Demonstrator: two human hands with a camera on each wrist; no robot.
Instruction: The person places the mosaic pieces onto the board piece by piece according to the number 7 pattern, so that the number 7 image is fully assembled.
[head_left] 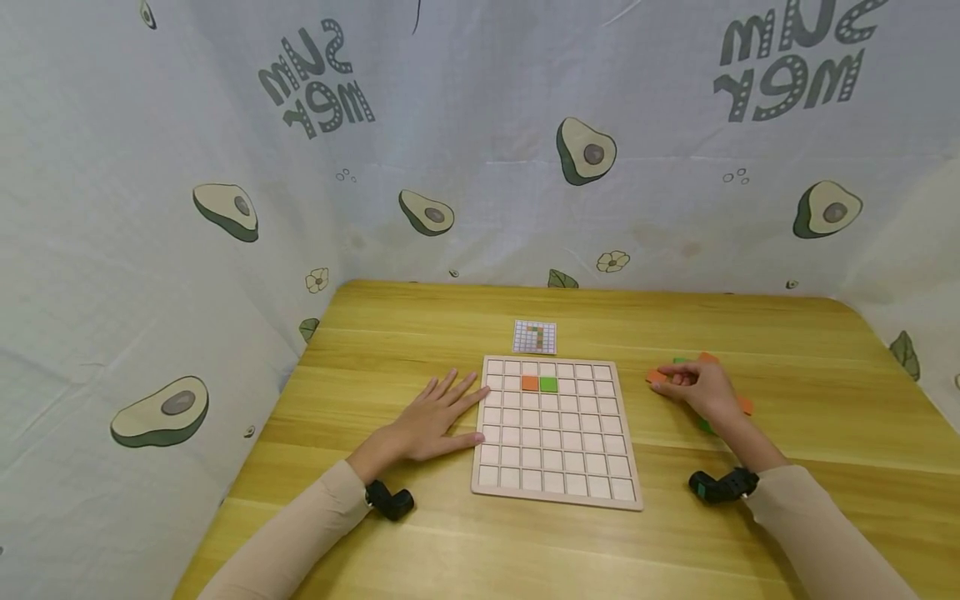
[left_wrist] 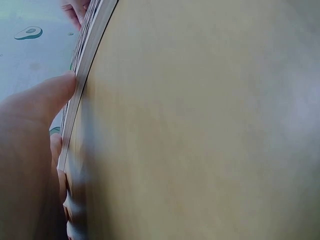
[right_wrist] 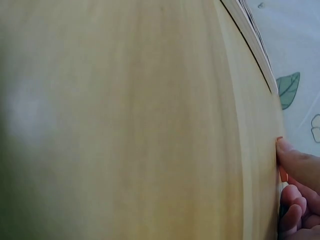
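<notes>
A wooden grid board [head_left: 555,483] lies on the table, with an orange square tile [head_left: 530,383] and a green square tile [head_left: 548,384] side by side in its second row. My left hand [head_left: 431,421] rests with spread fingers on the table, its thumb and a fingertip touching the board's left edge. To the right of the board, my right hand [head_left: 703,390] pinches an orange tile [head_left: 654,377] between thumb and fingers, low over the table. In the right wrist view, thumb and fingers of the right hand [right_wrist: 302,175] hold that orange tile edge-on.
Loose orange tiles [head_left: 744,405] and green tiles [head_left: 705,426] lie around and partly beneath the right hand. Behind the board is a small printed card [head_left: 535,337] with a coloured grid pattern. A white avocado-print curtain [head_left: 480,150] hangs behind the table [head_left: 420,533].
</notes>
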